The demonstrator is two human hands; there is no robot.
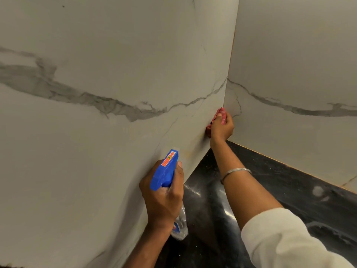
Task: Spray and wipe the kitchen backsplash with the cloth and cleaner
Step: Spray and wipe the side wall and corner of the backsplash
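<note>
Marble-look panels with grey veins form the backsplash, smooth and faintly glossy, two faces meeting in an inside corner that runs down to a black, speckled, shiny counter. A thin orange-brown line edges the corner seam and the foot of the right-hand panel. Low on the left face, near the corner, faint yellowish smears show on the surface. The right hand is clenched around a crumpled pink-red cloth, pressing it against the left face right at the corner, a little above the counter; the cloth bunches out above and below the fingers. A thin metal bangle circles that forearm, and a white sleeve covers the arm from the elbow back. The left hand grips the neck of a spray bottle, whose blue plastic head carries an orange label and points up toward the panel, nozzle close to the surface; the thumb lies along the head's side. The clear body of the bottle hangs below the wrist, over the counter, with part of a label showing. Pale smudges mark the counter at the right.
</note>
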